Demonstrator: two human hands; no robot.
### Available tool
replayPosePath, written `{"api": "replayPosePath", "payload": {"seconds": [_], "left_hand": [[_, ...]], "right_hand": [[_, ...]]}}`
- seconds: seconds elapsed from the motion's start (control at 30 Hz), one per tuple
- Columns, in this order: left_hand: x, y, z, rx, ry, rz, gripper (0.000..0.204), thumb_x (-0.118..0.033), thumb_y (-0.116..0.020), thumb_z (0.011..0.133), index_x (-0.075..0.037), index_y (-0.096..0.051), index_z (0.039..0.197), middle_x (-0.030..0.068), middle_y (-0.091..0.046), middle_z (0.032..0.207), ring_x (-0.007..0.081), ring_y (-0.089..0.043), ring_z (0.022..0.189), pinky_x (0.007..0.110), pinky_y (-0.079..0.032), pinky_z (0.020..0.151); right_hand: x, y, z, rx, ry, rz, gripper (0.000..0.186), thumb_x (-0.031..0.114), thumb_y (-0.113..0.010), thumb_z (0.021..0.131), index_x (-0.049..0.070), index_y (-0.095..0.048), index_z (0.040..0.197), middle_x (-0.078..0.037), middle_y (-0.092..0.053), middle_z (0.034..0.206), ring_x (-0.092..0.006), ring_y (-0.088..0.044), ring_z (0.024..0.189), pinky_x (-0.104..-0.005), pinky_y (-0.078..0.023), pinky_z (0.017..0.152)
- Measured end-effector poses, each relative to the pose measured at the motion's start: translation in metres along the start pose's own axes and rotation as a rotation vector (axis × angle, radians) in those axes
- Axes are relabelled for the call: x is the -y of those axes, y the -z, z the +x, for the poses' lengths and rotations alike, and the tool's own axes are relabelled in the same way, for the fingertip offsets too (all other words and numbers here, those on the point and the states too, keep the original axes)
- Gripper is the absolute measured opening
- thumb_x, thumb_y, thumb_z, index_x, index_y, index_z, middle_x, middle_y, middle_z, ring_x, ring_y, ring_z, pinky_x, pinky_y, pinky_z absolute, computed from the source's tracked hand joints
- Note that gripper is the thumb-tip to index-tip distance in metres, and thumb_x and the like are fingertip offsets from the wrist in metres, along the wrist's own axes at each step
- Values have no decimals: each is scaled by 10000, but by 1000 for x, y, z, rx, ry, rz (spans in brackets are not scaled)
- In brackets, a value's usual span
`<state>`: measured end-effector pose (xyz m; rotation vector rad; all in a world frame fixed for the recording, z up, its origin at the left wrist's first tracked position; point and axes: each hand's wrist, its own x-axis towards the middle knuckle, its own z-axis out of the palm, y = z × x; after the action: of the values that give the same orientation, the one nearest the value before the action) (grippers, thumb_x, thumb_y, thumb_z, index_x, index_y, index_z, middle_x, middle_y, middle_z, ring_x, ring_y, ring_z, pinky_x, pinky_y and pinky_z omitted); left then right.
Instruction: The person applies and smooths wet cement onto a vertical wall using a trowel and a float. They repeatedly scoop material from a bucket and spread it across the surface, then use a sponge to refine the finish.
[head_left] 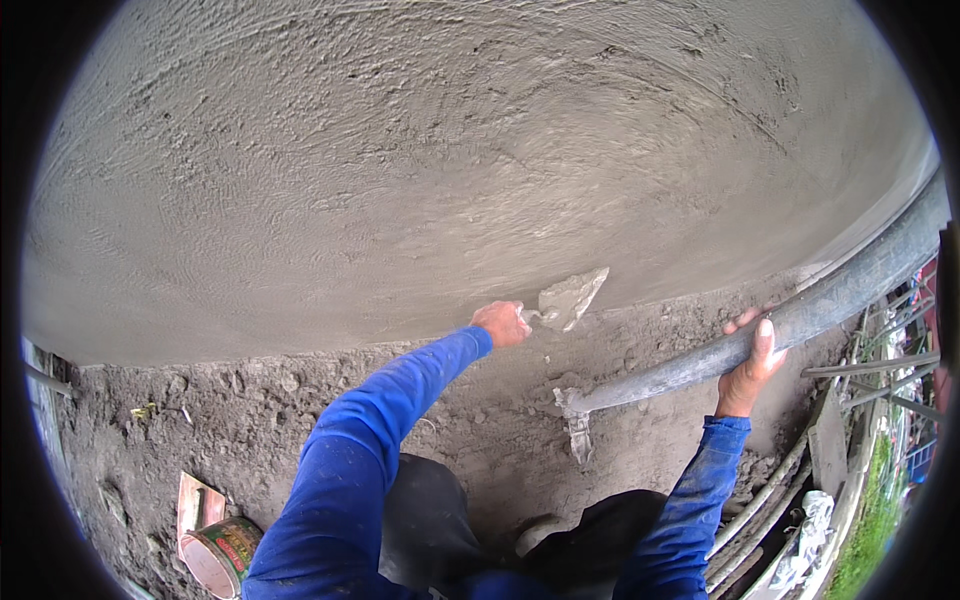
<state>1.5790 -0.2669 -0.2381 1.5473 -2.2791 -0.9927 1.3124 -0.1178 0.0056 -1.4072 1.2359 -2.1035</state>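
Note:
A pointed trowel (570, 300), its blade coated in grey mortar, is gripped by the handle in my left hand (502, 323). The blade is at the lower part of the freshly plastered wall (400, 180); whether it touches the plaster I cannot tell. My right hand (752, 366) is wrapped round a long grey pipe (680, 378), thumb on top. This pipe slants from the upper right down to the ground, and crumpled clear plastic (578, 430) hangs at its lower end.
Loose, lumpy soil (290, 400) runs along the wall's foot. At the lower left a bucket (220, 558) lies tilted beside a wooden float (200, 505). Poles and boards (828, 440) line the right side, with crumpled plastic sheeting (805, 535) on them and grass (868, 525) beyond.

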Motion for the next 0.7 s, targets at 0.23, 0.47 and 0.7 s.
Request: {"api": "replayPosePath", "payload": {"seconds": [0.23, 0.47, 0.7], "left_hand": [[11, -5, -1, -82, -15, -154, 545, -433, -674, 762, -56, -634, 1153, 177, -693, 1006, 361, -655, 967, 441, -511, 863], [85, 11, -46, -231, -30, -218, 470, -454, -709, 763, -60, -643, 1010, 172, -688, 870, 341, -671, 850, 432, -514, 753], [154, 28, -101, -264, -6, -312, 401, -398, -735, 786, -37, -625, 923, 129, -642, 740, 262, -621, 686, 381, -498, 667]], "right_hand": [[-2, 11, 0, 38, -5, -16, 491, 351, -687, 848, 40, -488, 1172, -100, -563, 876, -193, -578, 730, -309, -510, 668], [-5, 9, 0, 39, -15, -17, 516, 384, -692, 850, 48, -476, 1176, -92, -552, 870, -194, -574, 743, -307, -506, 668], [-8, 23, 4, 75, -25, 35, 413, 353, -643, 918, 62, -500, 1174, -86, -553, 919, -189, -550, 793, -302, -490, 719]]}}
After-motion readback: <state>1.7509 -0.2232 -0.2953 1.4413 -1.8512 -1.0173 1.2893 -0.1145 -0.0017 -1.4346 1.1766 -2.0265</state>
